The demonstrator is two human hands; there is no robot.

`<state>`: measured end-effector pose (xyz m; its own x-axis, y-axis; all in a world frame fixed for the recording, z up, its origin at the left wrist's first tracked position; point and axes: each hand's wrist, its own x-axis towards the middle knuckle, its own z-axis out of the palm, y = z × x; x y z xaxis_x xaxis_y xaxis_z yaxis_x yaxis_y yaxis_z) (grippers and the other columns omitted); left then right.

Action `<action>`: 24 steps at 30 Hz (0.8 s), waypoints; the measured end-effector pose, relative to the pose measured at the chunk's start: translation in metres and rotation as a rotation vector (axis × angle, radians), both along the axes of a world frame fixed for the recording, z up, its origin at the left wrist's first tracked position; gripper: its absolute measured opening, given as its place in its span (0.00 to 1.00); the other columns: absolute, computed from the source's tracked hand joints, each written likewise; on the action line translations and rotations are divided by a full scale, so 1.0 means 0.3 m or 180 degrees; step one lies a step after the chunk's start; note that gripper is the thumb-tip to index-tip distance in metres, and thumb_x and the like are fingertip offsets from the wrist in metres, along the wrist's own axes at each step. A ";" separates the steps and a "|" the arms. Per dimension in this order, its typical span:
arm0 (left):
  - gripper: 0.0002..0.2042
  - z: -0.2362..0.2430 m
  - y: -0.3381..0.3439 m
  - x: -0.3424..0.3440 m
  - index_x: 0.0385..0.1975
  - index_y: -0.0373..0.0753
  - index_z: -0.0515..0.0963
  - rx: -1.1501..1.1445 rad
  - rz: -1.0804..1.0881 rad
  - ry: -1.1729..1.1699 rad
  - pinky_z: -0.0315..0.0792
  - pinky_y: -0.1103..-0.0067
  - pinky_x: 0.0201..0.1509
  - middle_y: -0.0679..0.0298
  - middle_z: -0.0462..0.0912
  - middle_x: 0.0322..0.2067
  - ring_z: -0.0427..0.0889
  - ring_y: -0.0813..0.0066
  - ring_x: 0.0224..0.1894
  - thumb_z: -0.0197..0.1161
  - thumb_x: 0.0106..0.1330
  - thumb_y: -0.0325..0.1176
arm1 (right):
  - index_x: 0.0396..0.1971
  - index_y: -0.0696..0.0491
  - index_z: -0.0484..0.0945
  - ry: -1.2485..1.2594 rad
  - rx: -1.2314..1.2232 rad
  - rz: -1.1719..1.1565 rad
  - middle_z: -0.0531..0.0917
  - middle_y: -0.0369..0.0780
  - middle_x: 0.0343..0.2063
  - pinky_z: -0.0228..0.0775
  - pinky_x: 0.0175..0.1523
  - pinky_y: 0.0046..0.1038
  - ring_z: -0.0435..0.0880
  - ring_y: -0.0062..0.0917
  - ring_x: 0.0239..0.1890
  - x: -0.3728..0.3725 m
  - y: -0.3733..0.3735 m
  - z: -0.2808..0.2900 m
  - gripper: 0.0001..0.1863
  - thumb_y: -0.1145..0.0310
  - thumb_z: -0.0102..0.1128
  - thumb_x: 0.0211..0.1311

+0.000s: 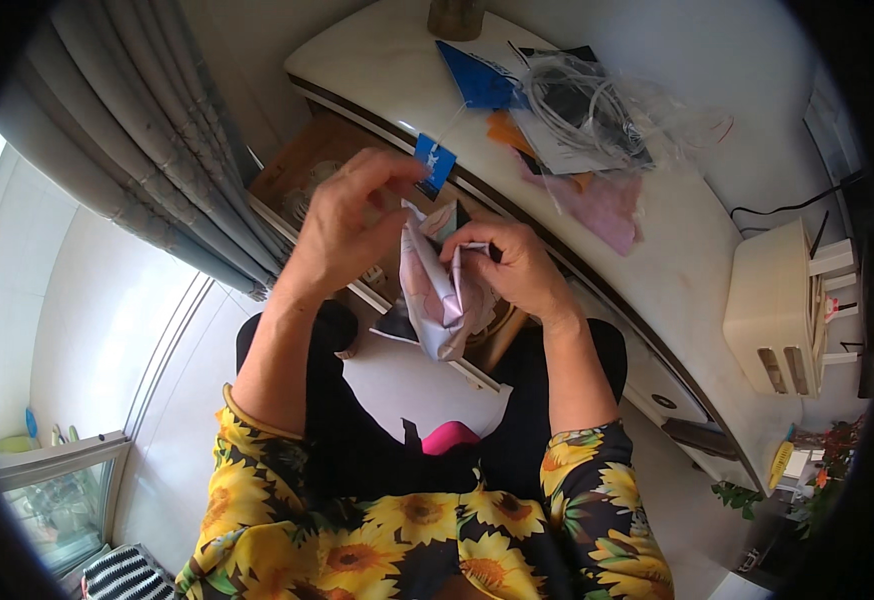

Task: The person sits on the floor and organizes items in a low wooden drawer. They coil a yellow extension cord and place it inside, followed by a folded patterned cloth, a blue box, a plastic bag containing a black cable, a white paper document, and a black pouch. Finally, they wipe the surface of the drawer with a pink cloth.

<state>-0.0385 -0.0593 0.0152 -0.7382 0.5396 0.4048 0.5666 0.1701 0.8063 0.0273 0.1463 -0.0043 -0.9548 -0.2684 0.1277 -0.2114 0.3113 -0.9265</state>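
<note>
My right hand (515,268) grips the upper right side of a crumpled white-and-pink paper or thin fabric pouch (429,290), held over an open drawer. My left hand (362,210) is raised at the pouch's upper left, curved, with thumb and forefinger apart; its forefinger reaches the lower part of a small blue tag (435,160) on a white string. Whether it touches the tag is unclear. A dark piece shows at the pouch's opening. The wooden drawer (287,170) holds small items, mostly hidden by my hands and the pouch.
The curved cream cabinet top (687,270) bears a blue card (472,75), bagged white cables (582,105), pink cloth (607,215) and a jar (455,15). A cream box (772,310) stands at right. Curtain (127,130) and low window frame (62,445) border the left; plants (822,495) sit lower right.
</note>
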 end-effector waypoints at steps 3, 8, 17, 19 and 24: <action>0.17 0.051 -0.032 0.015 0.42 0.38 0.78 -0.0327 -0.0580 -0.0042 0.77 0.77 0.39 0.61 0.79 0.42 0.80 0.70 0.40 0.61 0.51 0.17 | 0.30 0.57 0.80 0.0033 -0.0039 -0.0169 0.75 0.34 0.27 0.65 0.40 0.18 0.74 0.18 0.32 -0.007 0.040 -0.012 0.08 0.84 0.57 0.51; 0.16 0.019 0.024 0.054 0.40 0.36 0.78 -0.0519 -0.0607 -0.0089 0.77 0.73 0.39 0.58 0.80 0.40 0.80 0.61 0.39 0.62 0.49 0.16 | 0.30 0.57 0.79 0.0096 -0.0086 -0.0219 0.75 0.33 0.27 0.64 0.42 0.19 0.73 0.17 0.34 -0.003 0.043 0.013 0.06 0.83 0.58 0.52; 0.09 -0.008 -0.001 0.024 0.33 0.33 0.79 -0.0595 -0.0675 -0.0194 0.75 0.73 0.38 0.56 0.81 0.31 0.81 0.62 0.35 0.59 0.52 0.24 | 0.35 0.56 0.79 0.0024 -0.0277 -0.0585 0.78 0.33 0.29 0.66 0.40 0.17 0.75 0.15 0.34 0.015 0.103 0.011 0.06 0.79 0.58 0.57; 0.10 0.012 -0.043 0.020 0.33 0.32 0.78 -0.0732 -0.0367 -0.0668 0.75 0.74 0.39 0.56 0.80 0.31 0.81 0.65 0.34 0.59 0.51 0.27 | 0.37 0.56 0.79 0.0252 -0.0458 -0.1159 0.79 0.32 0.30 0.66 0.38 0.16 0.73 0.13 0.32 0.023 0.156 -0.004 0.07 0.77 0.59 0.58; 0.11 0.019 -0.051 0.009 0.29 0.35 0.78 -0.0442 -0.0315 -0.0800 0.74 0.77 0.35 0.62 0.78 0.24 0.79 0.72 0.29 0.67 0.50 0.34 | 0.37 0.58 0.79 0.0092 -0.0540 -0.0974 0.78 0.30 0.30 0.66 0.38 0.15 0.73 0.12 0.31 0.018 0.177 0.002 0.07 0.76 0.59 0.58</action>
